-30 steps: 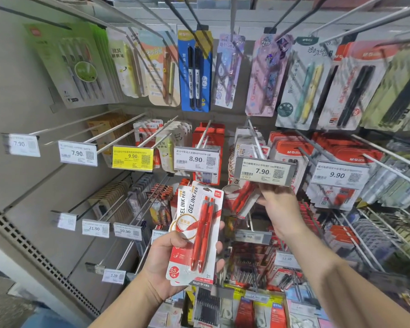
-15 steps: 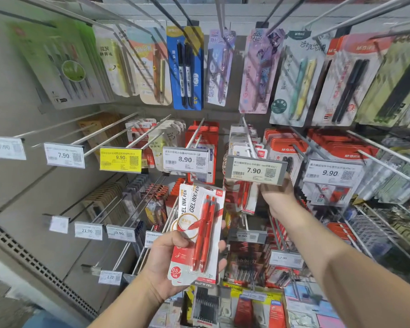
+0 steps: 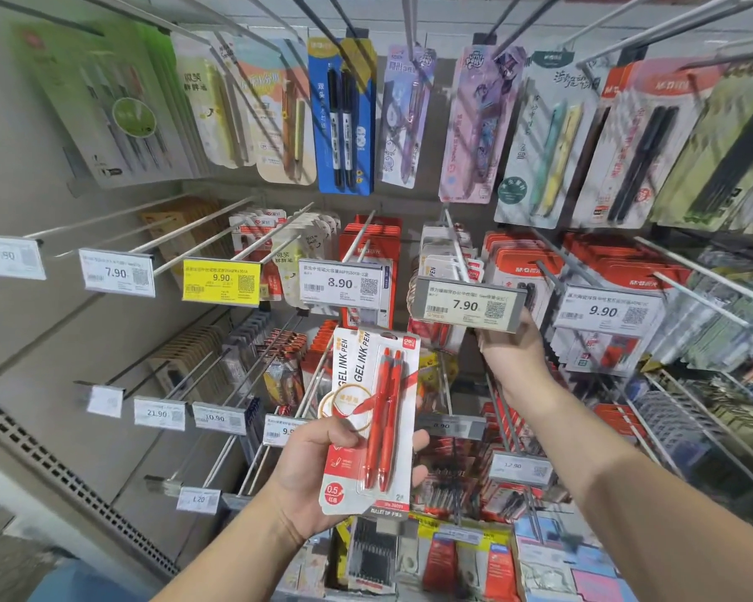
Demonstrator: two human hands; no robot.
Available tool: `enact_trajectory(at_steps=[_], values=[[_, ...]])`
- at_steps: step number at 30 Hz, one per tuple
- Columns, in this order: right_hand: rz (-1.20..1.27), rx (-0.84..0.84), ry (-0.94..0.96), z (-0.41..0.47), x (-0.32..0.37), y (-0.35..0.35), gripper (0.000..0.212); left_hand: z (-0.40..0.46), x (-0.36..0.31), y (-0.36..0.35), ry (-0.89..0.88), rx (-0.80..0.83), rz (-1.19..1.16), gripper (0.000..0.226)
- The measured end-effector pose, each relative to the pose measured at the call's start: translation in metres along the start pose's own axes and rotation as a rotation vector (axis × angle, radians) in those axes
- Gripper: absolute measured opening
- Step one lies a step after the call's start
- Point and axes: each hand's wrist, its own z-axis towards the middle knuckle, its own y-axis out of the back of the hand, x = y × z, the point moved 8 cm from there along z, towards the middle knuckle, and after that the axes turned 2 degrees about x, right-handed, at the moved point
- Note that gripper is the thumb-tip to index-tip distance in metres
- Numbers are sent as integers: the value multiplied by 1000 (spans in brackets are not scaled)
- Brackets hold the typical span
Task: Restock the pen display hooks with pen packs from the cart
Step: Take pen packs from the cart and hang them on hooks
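My left hand (image 3: 322,467) grips a small stack of red gel ink pen packs (image 3: 372,419), held upright low in the middle of the view. My right hand (image 3: 511,354) is raised to the 7.90 price tag (image 3: 468,304) at the tip of a middle-row hook (image 3: 455,243), its fingers tucked behind the tag's lower right edge and holding it tilted up. Matching white and red gel pen packs (image 3: 433,271) hang far back on that hook. The left hand's packs sit below and left of the tag, apart from it.
Rows of metal hooks with price tags jut toward me: 8.90 tag (image 3: 342,282), 9.90 tag (image 3: 605,308), yellow 9.90 tag (image 3: 221,280). Upper-row blister packs (image 3: 342,119) hang overhead. Red M&G packs (image 3: 522,271) crowd the right. A bin of packs (image 3: 461,553) lies below.
My right hand has lifted the 7.90 tag a little higher and tipped it up. The left hand with the packs has stayed at about the same place.
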Motion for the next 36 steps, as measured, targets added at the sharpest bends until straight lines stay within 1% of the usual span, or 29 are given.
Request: enact_trajectory(at_steps=[1,2,3,5,6,7,9,10,12,15,20,23,26,27,29,31,36], values=[[-11,-21,11,-5,0,4,26,1,2,-1,12,-5,6,68],[-4,-44,-7,-14,2,7,25,1,4,-1,29,-11,10,67],[3,-54,-53,-23,0,9,19,2,6,-1,47,-16,19,66],[47,10,-202,-40,-13,3,5,2,12,0,73,-37,61,66],[79,76,-257,-50,-17,-4,7,3,14,0,80,-57,79,66],[115,139,-285,-58,-19,-10,15,4,17,-1,85,-70,94,67],[181,222,-289,-68,-20,-18,30,7,23,1,98,-97,122,68],[206,236,-280,-70,-19,-20,32,9,26,4,106,-125,134,66],[245,234,-267,-72,-17,-21,26,10,31,11,118,-177,157,59],[254,198,-288,-72,-19,-17,15,11,32,12,116,-208,176,51],[358,160,-347,-77,-23,-16,15,12,31,9,91,-228,223,52],[390,138,-314,-75,-17,-16,16,10,30,7,64,-228,240,44],[408,137,-229,-70,3,-15,14,9,26,5,28,-223,274,52],[406,145,-192,-69,10,-16,14,8,26,4,26,-220,284,50],[371,175,-105,-65,24,-19,23,7,25,3,28,-232,307,43],[327,191,-47,-62,31,-21,29,6,25,3,35,-251,317,41],[274,170,9,-59,39,-21,28,3,23,4,42,-280,334,57]])
